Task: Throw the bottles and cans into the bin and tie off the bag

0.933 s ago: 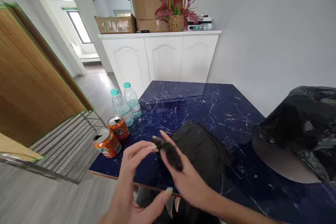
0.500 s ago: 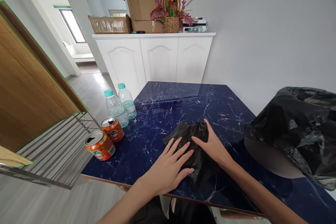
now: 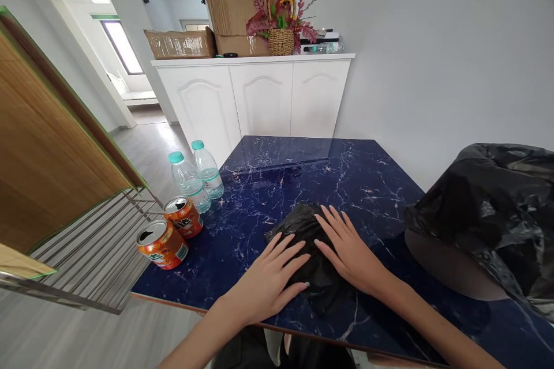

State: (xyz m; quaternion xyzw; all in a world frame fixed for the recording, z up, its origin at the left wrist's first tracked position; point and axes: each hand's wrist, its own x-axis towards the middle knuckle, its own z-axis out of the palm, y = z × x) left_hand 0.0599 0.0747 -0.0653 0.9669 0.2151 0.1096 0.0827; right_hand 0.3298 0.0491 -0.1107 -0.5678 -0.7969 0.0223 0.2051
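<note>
Both hands lay palm down on a flattened black plastic bag (image 3: 322, 288) near the close edge of a dark blue, marble-patterned bench (image 3: 367, 184). The left hand (image 3: 272, 277) was open, its fingers spread apart over the bag's left part and its thumb stretched out to the right. The right hand (image 3: 348, 251) was open as well, with the fingers straight and fairly close together across the right part of the bag and the thumb held away from them. Neither was closed around anything; they pressed or rested on the plastic, and how hard could not be told. The bag's far edge showed beyond the left fingertips, crumpled. On the left side of the bench stood two opened orange cans, the nearer can (image 3: 163, 245) just beside the farther can (image 3: 184, 217), and past them two clear bottles with teal caps, a front bottle (image 3: 190, 184) and a back bottle (image 3: 208, 170). Well to the right, a larger black plastic sheet (image 3: 480, 207) draped over a grey, round-edged object (image 3: 450, 262).
</note>
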